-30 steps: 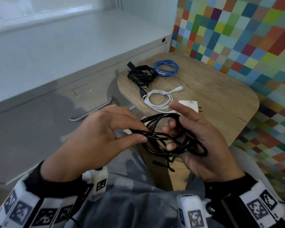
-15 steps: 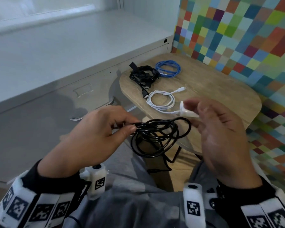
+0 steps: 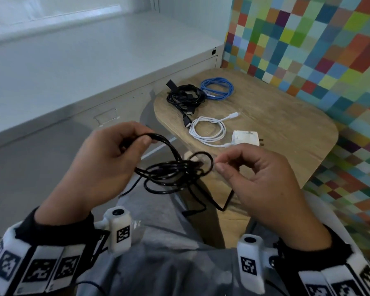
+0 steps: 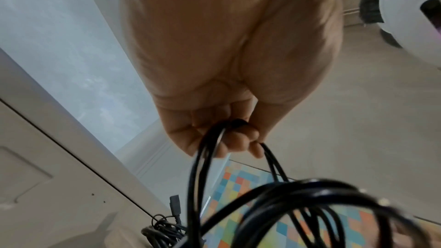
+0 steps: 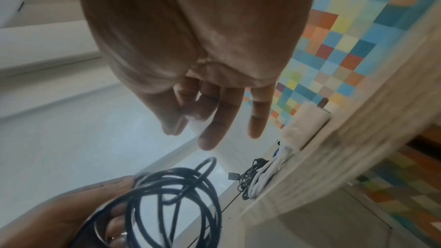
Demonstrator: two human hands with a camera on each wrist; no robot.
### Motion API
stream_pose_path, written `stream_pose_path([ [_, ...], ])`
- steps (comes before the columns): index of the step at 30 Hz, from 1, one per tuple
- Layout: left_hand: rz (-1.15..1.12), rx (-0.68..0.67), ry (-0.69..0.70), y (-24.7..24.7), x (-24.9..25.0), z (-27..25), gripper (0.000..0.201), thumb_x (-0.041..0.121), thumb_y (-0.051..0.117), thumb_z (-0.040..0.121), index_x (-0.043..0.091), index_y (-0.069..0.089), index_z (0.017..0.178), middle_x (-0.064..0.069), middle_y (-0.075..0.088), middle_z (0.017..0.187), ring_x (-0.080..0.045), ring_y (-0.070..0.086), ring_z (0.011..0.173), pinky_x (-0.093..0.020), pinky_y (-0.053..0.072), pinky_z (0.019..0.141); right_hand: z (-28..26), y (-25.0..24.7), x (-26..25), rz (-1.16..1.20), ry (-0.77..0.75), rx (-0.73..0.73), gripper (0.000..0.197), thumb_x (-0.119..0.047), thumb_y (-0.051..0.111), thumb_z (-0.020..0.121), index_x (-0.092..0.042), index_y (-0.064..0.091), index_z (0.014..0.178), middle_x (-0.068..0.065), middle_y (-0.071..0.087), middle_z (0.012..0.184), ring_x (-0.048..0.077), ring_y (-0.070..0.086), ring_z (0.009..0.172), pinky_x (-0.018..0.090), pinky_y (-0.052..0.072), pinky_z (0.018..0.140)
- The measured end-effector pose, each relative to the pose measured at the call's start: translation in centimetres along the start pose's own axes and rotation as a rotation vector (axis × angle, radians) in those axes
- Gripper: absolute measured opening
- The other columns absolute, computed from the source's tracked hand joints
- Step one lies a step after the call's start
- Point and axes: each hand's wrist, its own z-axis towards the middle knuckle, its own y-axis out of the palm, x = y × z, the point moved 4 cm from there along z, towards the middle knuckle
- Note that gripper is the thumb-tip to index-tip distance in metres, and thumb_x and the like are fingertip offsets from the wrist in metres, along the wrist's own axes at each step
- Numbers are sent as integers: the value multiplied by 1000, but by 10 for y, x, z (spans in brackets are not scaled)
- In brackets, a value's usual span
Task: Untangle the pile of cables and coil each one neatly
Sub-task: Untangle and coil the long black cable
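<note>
Left hand [image 3: 98, 167] fingers [image 4: 241, 137] curled round a bundle of strands of the black cable [image 3: 175, 174]; thumb presses the strands from the near side. In the left wrist view the strands pass through the curl of the fingers and run down toward the bottom of the frame.

Right hand [image 3: 263, 189] holds nothing. In the head view its fingers are loosely bent, thumb and forefinger tips near each other, just right of the cable's outermost loop. Right wrist view shows the fingers [image 5: 222, 120] hanging fairly straight and apart, clear of the cable. Touching the loop or not: cannot tell.

The black cable hangs in mid-air at frame centre, between the two hands, above the lap. Loose, uneven loops, their long axis running roughly left to right, from the left hand's grip toward the right hand. One small loop stands up at the right end. A single strand trails down and to the right, below the loops, with a kink at lower centre.

Beyond, on the wooden table [image 3: 286, 116], upper centre of the frame: a coiled black cable bundle [image 3: 185, 96], a blue coil [image 3: 218, 89] just right of it, touching or nearly so, and nearer, a white coil [image 3: 207, 131] joined to a white charger block [image 3: 246, 138].

Multicoloured checked wall [image 3: 308, 39] at right; pale cabinet [image 3: 73, 67] at left.
</note>
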Motion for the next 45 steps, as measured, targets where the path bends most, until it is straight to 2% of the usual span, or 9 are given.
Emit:
stream_pose_path([
  [9, -94, -144, -38, 30, 16, -7, 20, 17, 60, 100, 31, 73, 94, -4, 68, 58, -4, 56, 45, -12, 40, 49, -6, 30, -19, -119, -217, -99, 27, -13, 82, 84, -23, 80, 109, -18, 73, 114, -4, 65, 93, 9, 44, 78],
  [16, -110, -148, -42, 39, 18, -9, 18, 16, 61, 99, 27, 73, 92, 9, 63, 51, -2, 52, 42, -12, 40, 51, -9, 41, 2, -447, -108, -315, 27, -36, 72, 92, -38, 74, 119, -23, 67, 109, -3, 61, 94, 22, 49, 78],
  [20, -20, -42, -28, 25, 9, -4, 17, 22, 63, 98, 31, 75, 92, 14, 66, 64, -7, 55, 53, -18, 42, 54, -6, 28, 1, -162, 3, -160, 11, -22, 78, 88, -33, 78, 92, -15, 67, 88, -1, 60, 74, 10, 40, 65],
  [23, -16, 56, -60, 6, -5, 4, 18, 24, 62, 99, 31, 76, 91, 9, 75, 80, -13, 69, 76, -32, 53, 74, -2, 11, 8, 126, 131, -18, 21, -14, 68, 96, -32, 69, 86, -1, 70, 73, 10, 63, 57, 25, 49, 57],
  [26, -32, 113, -88, -3, -15, 8, 21, 18, 61, 100, 26, 76, 89, 24, 65, 63, 7, 56, 58, -11, 40, 60, 2, 4, 11, 329, 180, 86, 35, -5, 55, 103, -32, 65, 82, 6, 70, 77, 25, 62, 54, 35, 50, 50],
  [31, 12, 173, -138, -7, -29, 11, 19, 19, 60, 101, 26, 73, 89, 22, 58, 54, 4, 50, 51, -8, 32, 50, 3, 1, 16, 567, 303, 227, 21, -8, 42, 108, -12, 55, 92, 6, 68, 74, 21, 50, 53, 32, 42, 50],
  [38, 73, 191, -129, -5, -28, 11, 19, 24, 60, 101, 31, 72, 88, 7, 72, 80, -13, 65, 78, -29, 48, 71, 0, 6, 8, 149, 164, -211, 20, -39, 69, 92, -22, 80, 89, -1, 74, 78, 7, 67, 73, 18, 50, 68],
  [41, 81, 214, -137, -9, -32, 13, 20, 24, 59, 101, 32, 71, 87, 18, 67, 70, -3, 59, 67, -26, 44, 63, 1, 4, 6, 194, 106, -44, 24, -34, 59, 92, -22, 79, 87, -3, 77, 85, 6, 70, 85, 18, 52, 81],
  [45, 104, 254, -163, -15, -43, 15, 17, 22, 59, 101, 25, 73, 91, 26, 60, 62, 9, 53, 60, -18, 38, 59, 5, -8, 20, 423, 126, 162, 25, -11, 50, 105, -16, 74, 98, 7, 73, 82, 26, 68, 92, 47, 51, 104],
])
